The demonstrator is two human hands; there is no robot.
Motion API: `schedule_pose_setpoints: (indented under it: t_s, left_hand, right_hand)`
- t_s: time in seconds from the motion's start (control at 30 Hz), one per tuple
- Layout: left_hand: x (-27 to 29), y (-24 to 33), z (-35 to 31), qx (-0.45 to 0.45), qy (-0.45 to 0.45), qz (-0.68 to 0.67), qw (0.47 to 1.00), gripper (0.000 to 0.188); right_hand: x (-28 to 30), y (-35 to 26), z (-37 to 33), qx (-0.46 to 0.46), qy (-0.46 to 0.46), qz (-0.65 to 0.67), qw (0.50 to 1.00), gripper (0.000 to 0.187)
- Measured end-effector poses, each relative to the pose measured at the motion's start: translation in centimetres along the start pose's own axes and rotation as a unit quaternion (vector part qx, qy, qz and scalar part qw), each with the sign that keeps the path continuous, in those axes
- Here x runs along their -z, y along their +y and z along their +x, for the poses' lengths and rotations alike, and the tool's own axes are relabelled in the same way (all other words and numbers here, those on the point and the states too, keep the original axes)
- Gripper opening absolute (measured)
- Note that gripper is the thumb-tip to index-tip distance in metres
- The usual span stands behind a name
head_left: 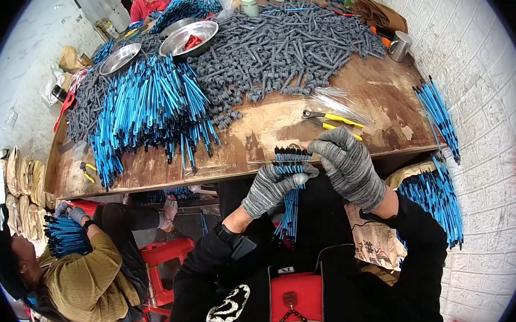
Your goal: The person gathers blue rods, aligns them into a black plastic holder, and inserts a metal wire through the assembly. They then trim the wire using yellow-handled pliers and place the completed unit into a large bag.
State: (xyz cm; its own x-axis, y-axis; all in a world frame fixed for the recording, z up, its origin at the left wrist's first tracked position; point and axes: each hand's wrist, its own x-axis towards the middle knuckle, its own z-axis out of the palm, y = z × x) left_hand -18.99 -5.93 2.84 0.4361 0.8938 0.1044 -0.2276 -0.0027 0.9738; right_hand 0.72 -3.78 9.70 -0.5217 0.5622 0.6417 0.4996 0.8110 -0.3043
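Observation:
My left hand [271,189], in a grey knit glove, is closed around a bundle of thin blue rods with black ends [289,216]. The black tips stand in a row above the fingers, and the rods hang down over my lap. A thin, pale wire-like strand [262,162] crosses the bundle just below the tips. Just right of the row, my right hand [350,170], gloved alike, has its fingers curled together; what they pinch is hidden. Cutting pliers with yellow handles [334,118] lie on the table beyond it, near loose clear strands [343,103].
Grey plastic pieces [284,46] and blue rods [151,105] are heaped on the worn wooden table [388,89]. Metal bowls [206,33] and a mug [400,46] stand there. More rods [432,200] fill a sack at right. A co-worker [86,262] sits at left.

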Motion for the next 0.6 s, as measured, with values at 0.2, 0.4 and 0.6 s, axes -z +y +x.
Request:
schedule_pose_setpoints:
  t_s: [0.2, 0.4, 0.6]
  left_hand:
    - [0.0, 0.0, 0.7, -0.002, -0.009, -0.028, 1.000, 0.027]
    - [0.1, 0.3, 0.8, -0.019, -0.015, -0.022, 0.999, 0.027]
    - [0.2, 0.0, 0.5, 0.009, -0.007, -0.031, 0.999, 0.026]
  right_hand:
    - [-0.7, 1.4, -0.6, -0.036, 0.010, 0.102, 0.994, 0.028]
    - [-0.9, 1.5, 0.2, -0.006, 0.014, 0.071, 0.997, 0.023]
    - [-1.1, 1.2, 0.0, -0.048, 0.014, 0.133, 0.990, 0.025]
